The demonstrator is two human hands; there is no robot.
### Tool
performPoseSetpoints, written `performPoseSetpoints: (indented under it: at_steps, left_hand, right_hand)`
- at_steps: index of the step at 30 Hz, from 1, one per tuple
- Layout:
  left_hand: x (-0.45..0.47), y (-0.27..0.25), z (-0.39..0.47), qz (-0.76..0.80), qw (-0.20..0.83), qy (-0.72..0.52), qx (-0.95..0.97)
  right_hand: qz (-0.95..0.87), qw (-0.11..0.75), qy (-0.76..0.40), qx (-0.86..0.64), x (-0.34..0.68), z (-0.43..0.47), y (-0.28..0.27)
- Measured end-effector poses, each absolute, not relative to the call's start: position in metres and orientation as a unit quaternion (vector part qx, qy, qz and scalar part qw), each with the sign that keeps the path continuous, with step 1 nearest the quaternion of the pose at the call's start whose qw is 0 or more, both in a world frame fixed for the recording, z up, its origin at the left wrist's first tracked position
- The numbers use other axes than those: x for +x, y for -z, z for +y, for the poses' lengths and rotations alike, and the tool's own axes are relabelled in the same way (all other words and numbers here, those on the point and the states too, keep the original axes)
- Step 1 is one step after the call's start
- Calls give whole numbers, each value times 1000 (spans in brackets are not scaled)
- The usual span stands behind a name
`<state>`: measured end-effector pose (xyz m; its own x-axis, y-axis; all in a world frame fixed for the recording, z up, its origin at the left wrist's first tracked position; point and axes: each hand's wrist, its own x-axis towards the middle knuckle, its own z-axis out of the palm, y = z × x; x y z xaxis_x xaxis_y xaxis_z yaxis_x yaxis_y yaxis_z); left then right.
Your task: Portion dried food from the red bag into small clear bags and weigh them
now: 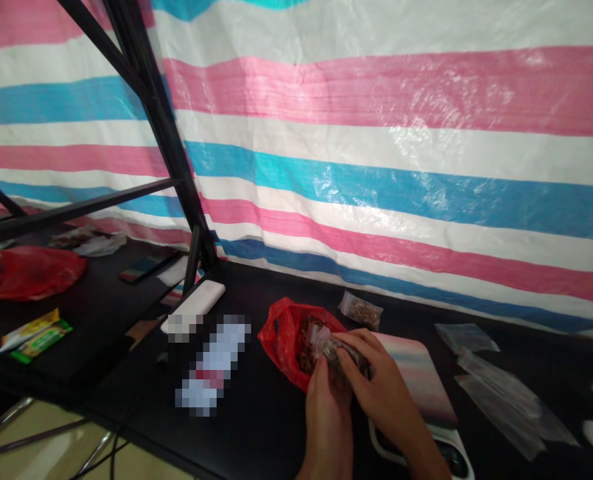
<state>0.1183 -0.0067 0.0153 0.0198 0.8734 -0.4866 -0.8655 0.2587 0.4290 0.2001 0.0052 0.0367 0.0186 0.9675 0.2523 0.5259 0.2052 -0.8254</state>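
Both my hands meet over a small clear plastic bag (321,339) with dark brown bits inside. My left hand (329,393) is closed on the bag from below and the left. My right hand (371,370) grips it from the right, fingers bent over its top. Just behind them an open red plastic bag (281,333) holds many small brown pieces (306,360). Part of its mouth is hidden by my hands. What the brown pieces are I cannot make out.
A filled clear bag (361,311) lies behind the red one. A pale device with a glossy top (423,380) sits right of my hands. Flat clear bags (511,393) lie farther right. On the left are a white bar-shaped object (203,300) and a black frame post (169,147).
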Motion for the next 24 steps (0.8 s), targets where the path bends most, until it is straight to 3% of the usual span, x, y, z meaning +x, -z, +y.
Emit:
performPoseSetpoints:
  at_steps: [5,9,13,19,24]
  left_hand:
    - [107,-8,-8,426,669,-595,129]
    - [97,-9,-12,493,547,-576,355]
    - [91,-12,-13,460,407,-529,585]
    - [97,-8,-15,471,305,-519,645]
    - [99,-10,-13,465,243,-549,651]
  right_hand:
    - [-646,443,-254,-568,204,2,-37]
    - [-635,466,-289,-544,210,-1,-40]
    - [-612,485,-302,-547,209,1,-42]
    - [-571,528,-150,-611,234,-3,-46]
    - [-599,415,-62,-682,277,-13,-27]
